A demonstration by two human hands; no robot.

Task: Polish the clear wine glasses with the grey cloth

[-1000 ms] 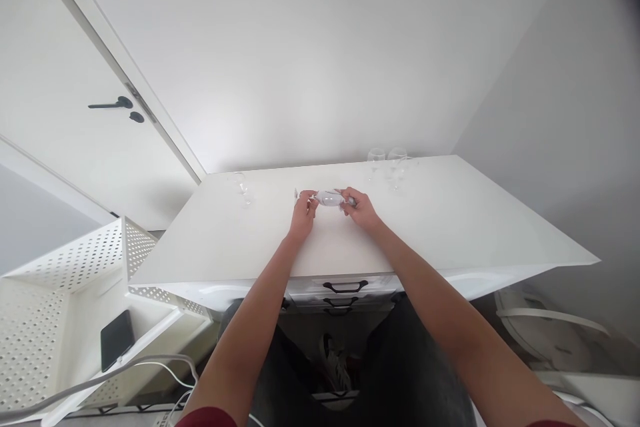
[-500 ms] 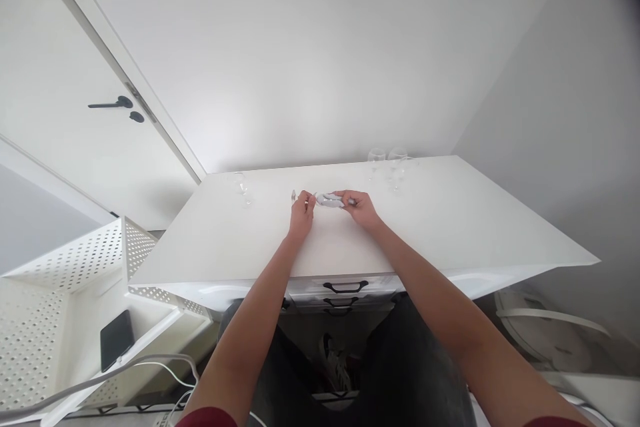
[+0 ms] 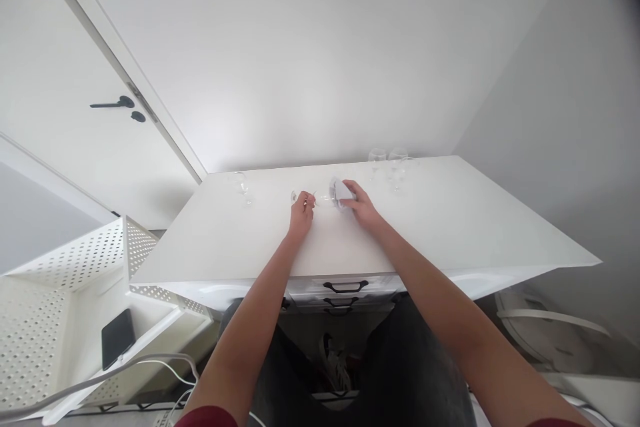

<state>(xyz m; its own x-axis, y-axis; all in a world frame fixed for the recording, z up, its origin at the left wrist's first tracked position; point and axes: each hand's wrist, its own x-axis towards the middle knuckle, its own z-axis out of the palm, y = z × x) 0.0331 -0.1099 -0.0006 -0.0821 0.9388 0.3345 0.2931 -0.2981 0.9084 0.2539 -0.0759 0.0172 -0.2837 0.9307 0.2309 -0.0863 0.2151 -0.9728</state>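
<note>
Moved since the frame half a second earlier: white cloth (image 3: 345,192), from the bowl's side to its open end, along with the right hand (image 3: 364,208). Wine glass (image 3: 325,199), one, held sideways over the cabinet top (image 3: 330,247); bowl between the two hands, foot jutting out left of the left hand (image 3: 301,213). Left hand: fingers closed on the stem. Right hand: thumb and fingers clamped on the cloth at the rim; direct touch on glass cannot be told. Second glass (image 3: 243,185): upright, well left of both hands.
</note>
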